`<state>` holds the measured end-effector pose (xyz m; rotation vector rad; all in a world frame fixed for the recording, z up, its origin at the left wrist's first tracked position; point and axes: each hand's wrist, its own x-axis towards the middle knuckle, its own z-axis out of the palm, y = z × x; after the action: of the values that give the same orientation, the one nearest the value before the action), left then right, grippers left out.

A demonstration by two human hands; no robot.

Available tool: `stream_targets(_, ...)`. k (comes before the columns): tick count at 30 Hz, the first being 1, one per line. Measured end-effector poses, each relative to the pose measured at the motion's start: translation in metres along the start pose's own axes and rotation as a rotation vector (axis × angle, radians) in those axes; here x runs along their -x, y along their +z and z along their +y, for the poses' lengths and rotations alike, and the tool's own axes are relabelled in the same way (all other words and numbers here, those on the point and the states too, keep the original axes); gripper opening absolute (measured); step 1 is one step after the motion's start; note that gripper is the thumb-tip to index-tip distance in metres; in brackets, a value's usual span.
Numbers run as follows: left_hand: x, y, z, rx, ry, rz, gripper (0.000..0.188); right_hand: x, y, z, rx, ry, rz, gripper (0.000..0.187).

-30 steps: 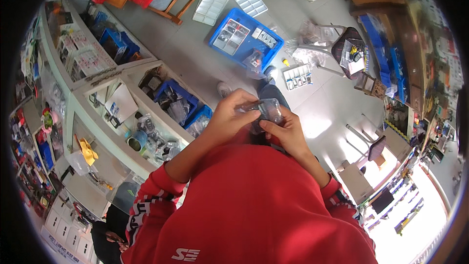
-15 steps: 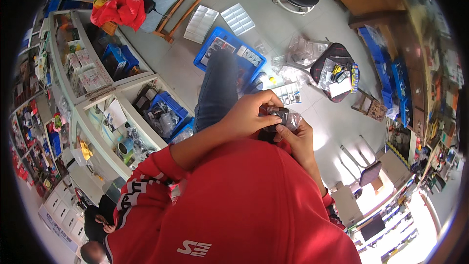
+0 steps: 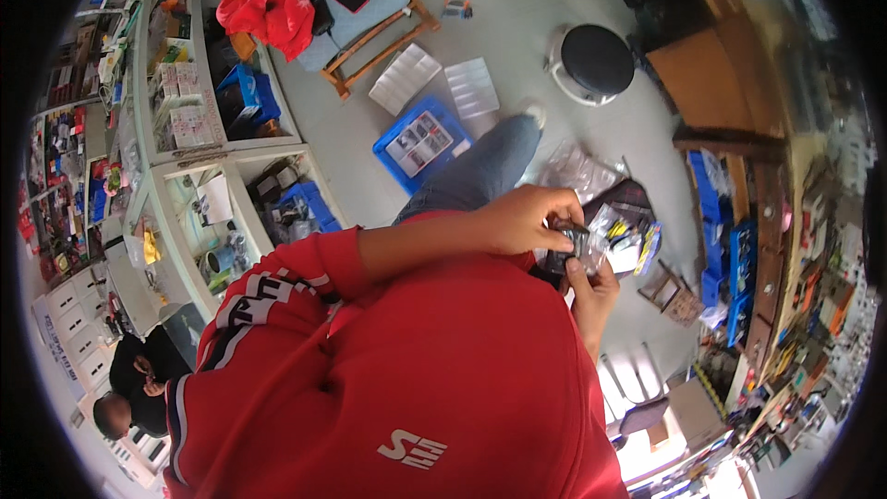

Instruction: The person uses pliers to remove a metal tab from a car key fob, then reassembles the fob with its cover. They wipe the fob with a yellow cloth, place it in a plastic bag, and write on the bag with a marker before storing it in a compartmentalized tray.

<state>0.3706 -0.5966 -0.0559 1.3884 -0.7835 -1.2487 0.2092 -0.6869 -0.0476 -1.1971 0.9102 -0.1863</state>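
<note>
Shelving [image 3: 199, 176] stands left, a stool [image 3: 596, 60] ahead, a parts tray [image 3: 420, 143] on the floor between.

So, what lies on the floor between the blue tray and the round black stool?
In the head view, two clear plastic compartment lids lie on the grey floor between the blue tray and the black stool.

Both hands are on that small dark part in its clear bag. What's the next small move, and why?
Probably steady it with the right hand and let the left hand work the small dark part free of the clear bag. Both hands pinch it from opposite sides, close to the chest, and the plastic covers one side, so the part is only partly in view.
</note>
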Motion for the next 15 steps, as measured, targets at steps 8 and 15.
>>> stream_targets(8,-0.143,-0.077,0.018,0.054,-0.078,-0.057,0.032,-0.147,-0.014,-0.076,0.100,0.080,0.000,0.022)
stream_targets(15,-0.154,-0.161,0.051,0.205,-0.080,0.360,0.032,-0.258,0.044,-0.160,0.272,0.138,-0.408,0.027)
